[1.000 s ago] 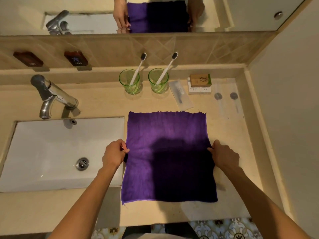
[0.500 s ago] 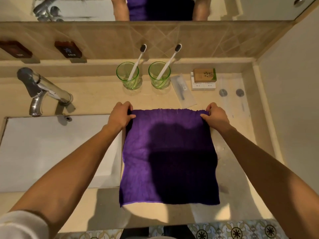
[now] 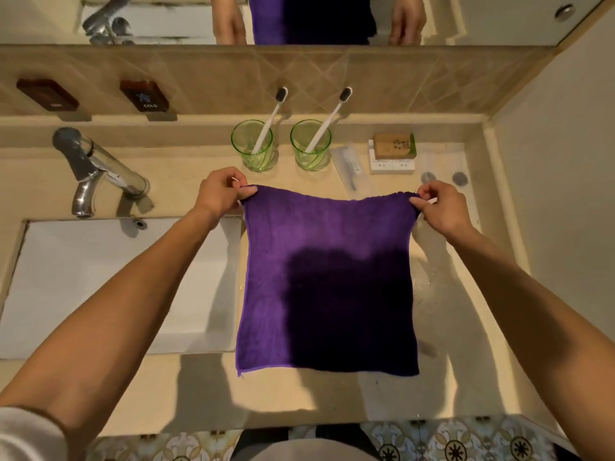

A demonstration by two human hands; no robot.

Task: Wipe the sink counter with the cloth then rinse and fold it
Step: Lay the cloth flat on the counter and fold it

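A purple cloth lies spread on the beige sink counter, to the right of the white basin. My left hand pinches the cloth's far left corner. My right hand pinches its far right corner. Both corners are lifted slightly off the counter, and the far edge sags between them. The near edge lies flat by the counter's front. A dark shadow covers the cloth's lower middle.
A chrome tap stands behind the basin. Two green cups with toothbrushes, a wrapped comb and a soap box line the back. A wall bounds the right. Wet streaks lie right of the cloth.
Both hands slid from the cloth's side edges up to its far corners, took hold of them, and have raised them a little.
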